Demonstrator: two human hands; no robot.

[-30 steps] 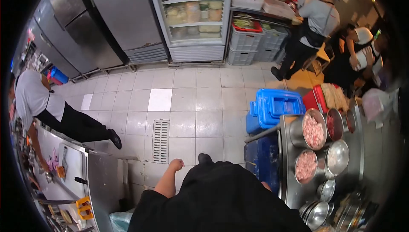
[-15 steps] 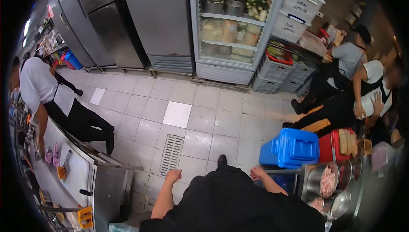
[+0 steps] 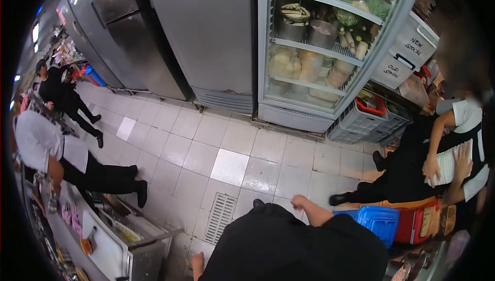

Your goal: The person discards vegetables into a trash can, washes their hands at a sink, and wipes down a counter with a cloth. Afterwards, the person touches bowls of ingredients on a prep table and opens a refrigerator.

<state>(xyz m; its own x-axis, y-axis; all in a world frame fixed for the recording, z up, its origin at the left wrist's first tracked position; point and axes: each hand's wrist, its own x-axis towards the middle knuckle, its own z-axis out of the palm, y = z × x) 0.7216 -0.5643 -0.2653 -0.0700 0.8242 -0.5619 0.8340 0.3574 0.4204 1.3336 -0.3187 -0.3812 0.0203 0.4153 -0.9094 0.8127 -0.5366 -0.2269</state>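
Observation:
My right hand [image 3: 299,203] hangs over the tiled floor in front of my body, its fingers curled in with nothing visible in them. Low beside my dark clothing, my left hand [image 3: 197,261] is only partly in view, and how its fingers lie does not show clearly. Neither hand touches an object that I can see. The floor drain grate [image 3: 220,219] lies between my left hand and the fridges. To the right of my right arm is a blue lidded bin [image 3: 379,223].
A glass-door fridge [image 3: 332,44] with vegetables and pots stands ahead, beside steel fridges [image 3: 206,33]. Grey crates [image 3: 361,121] sit at its right. One person [image 3: 412,162] at right holds a ridged white stack. Two people stand left, near a counter with a cutting board [image 3: 103,240].
My view has turned and moved forward, so the glass-door fridge looks larger. My right hand has swung forward and my left hand back. Another person in black now shows at far left.

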